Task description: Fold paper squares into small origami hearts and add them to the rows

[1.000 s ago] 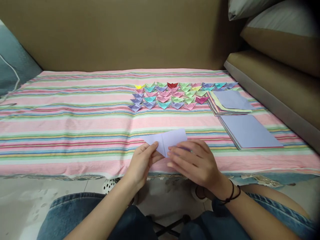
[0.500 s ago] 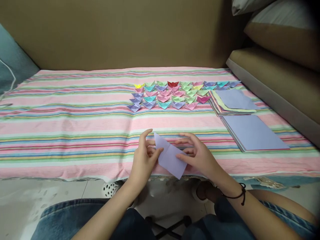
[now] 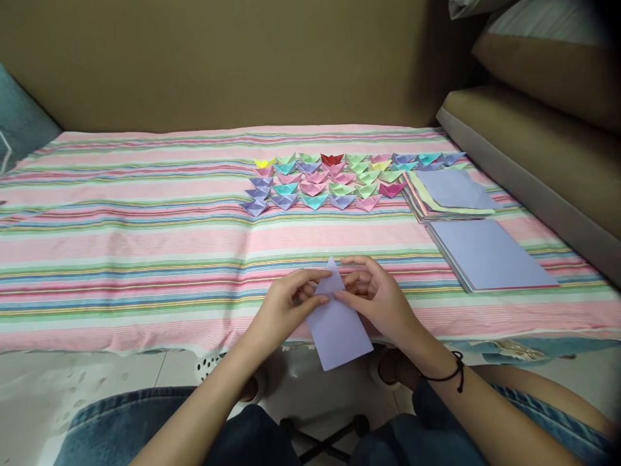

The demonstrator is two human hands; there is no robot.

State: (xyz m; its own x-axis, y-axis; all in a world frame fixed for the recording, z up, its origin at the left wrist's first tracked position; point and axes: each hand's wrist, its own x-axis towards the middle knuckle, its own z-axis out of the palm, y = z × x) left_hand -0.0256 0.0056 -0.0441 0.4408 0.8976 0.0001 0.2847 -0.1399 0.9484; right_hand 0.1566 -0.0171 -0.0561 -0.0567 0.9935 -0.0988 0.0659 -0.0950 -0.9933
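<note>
A folded sheet of lavender paper [image 3: 339, 336] is held over the near edge of the striped cloth, with a pointed tip facing away from me and a broader end toward me. My left hand [image 3: 288, 301] pinches its left side, thumb on top and index finger near the tip. On the right side, my right hand [image 3: 376, 298] grips it with the thumb on top; the other fingers curl partly behind. Both thumbs nearly meet at the middle of the paper.
Several small folded paper boats [image 3: 314, 188] stand in rows farther back on the striped cloth [image 3: 121, 246]. To their right lie a stack of loose coloured paper [image 3: 453, 191] and a neater stack of lavender-topped sheets [image 3: 490, 255]. Brown cushions [image 3: 524, 142] border the right side.
The lavender paper has turned so its tip points away from me and its broad end toward me. My left hand has shifted its fingers toward the tip.
</note>
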